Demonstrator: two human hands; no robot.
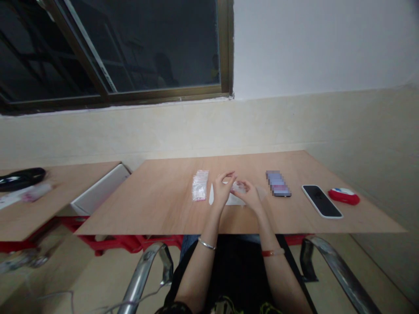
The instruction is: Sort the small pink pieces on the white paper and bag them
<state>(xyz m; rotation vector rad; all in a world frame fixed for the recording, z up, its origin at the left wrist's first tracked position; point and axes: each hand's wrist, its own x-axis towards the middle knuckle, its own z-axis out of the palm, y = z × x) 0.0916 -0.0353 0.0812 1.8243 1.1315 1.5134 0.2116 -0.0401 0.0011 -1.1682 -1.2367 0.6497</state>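
Observation:
My left hand (223, 188) is raised over the table's near middle, its thumb and fingertips brought together in a pinch. Whatever lies in that pinch is too small to make out. Close beside it, my right hand (250, 195) curls its fingers around a small clear plastic bag (239, 188), which shows a faint pinkish tint. Both hands hover above a white sheet (233, 200) lying on the wooden table (163, 196). Left of my left hand lies a stack of clear plastic bags (200, 185) with pink at the lower edge.
To the right lie a phone with a blurred-out screen (278, 183), a white-edged phone (321, 201) and a red-and-white object (343, 196). Another table (65, 179) at left bears a black coiled item (22, 178). Metal armrests (147, 270) flank me; red stools (118, 244) stand below.

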